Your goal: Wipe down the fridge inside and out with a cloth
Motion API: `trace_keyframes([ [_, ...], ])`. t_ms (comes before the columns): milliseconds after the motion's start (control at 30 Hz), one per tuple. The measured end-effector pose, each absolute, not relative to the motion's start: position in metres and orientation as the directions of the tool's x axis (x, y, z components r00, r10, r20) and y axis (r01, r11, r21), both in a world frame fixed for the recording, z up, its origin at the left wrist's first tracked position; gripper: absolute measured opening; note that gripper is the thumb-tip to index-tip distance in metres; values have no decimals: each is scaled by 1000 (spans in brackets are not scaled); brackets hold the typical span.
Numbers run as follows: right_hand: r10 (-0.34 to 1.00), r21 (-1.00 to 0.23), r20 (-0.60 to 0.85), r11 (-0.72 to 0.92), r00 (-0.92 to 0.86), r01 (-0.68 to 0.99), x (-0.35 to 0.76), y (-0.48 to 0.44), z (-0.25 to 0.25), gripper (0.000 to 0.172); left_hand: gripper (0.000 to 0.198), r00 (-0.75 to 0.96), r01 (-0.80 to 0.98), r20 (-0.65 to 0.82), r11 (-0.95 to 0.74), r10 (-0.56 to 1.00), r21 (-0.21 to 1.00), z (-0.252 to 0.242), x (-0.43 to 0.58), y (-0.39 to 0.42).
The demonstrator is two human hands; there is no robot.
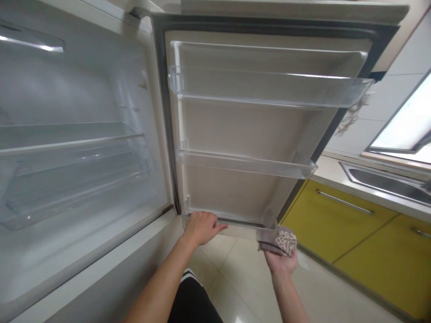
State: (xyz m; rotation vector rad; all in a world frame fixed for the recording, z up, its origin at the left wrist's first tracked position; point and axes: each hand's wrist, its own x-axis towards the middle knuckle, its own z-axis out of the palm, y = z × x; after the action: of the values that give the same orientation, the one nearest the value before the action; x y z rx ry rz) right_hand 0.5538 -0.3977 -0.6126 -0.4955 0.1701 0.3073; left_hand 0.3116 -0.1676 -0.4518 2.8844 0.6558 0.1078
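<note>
The fridge door [242, 130] stands wide open, with clear plastic shelves across its inner side. My left hand [203, 227] is closed over the front rim of the lowest door shelf [242, 228], near its hinge end. At the other end of that shelf, my right hand [281, 262] grips a folded purple-grey cloth [286, 240] with a pale pattern. The cloth lies against the shelf's outer corner, and my right fingers are partly hidden beneath it.
To the left is the fridge interior [101, 85] with a glass shelf [67, 134] and a clear drawer [77, 184]. Yellow cabinets [340, 224] and a steel sink [390, 181] stand at right. Pale floor tiles [235, 273] lie below.
</note>
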Motion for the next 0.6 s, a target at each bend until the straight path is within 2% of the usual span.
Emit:
trace_keyframes([
  [67, 211, -448, -349, 818, 913, -361, 542, -385, -605, 37, 68, 902, 417, 32, -888, 431, 195, -452, 311, -168],
  [100, 247, -443, -390, 794, 887, -415, 527, -370, -600, 34, 68, 902, 416, 34, -888, 430, 197, -451, 310, -168],
  [167, 403, -428, -410, 707, 818, -563, 484, -328, -591, 29, 69, 901, 416, 40, -887, 431, 198, -450, 309, -169],
  [267, 621, -403, -369, 563, 691, -721, 408, -259, -582, 27, 72, 897, 424, 44, -884, 440, 195, -449, 308, -169],
  [400, 803, -392, -259, 421, 537, -818, 348, -217, -577, 26, 70, 890, 441, 35, -879, 454, 184, -449, 304, -169],
  [500, 794, -433, -287, 392, 536, -812, 360, -241, -579, 20, 70, 892, 436, 37, -881, 450, 184, -448, 300, -169],
  [600, 675, -469, -378, 451, 634, -760, 404, -306, -581, 16, 68, 899, 419, 43, -886, 435, 196, -448, 296, -168],
])
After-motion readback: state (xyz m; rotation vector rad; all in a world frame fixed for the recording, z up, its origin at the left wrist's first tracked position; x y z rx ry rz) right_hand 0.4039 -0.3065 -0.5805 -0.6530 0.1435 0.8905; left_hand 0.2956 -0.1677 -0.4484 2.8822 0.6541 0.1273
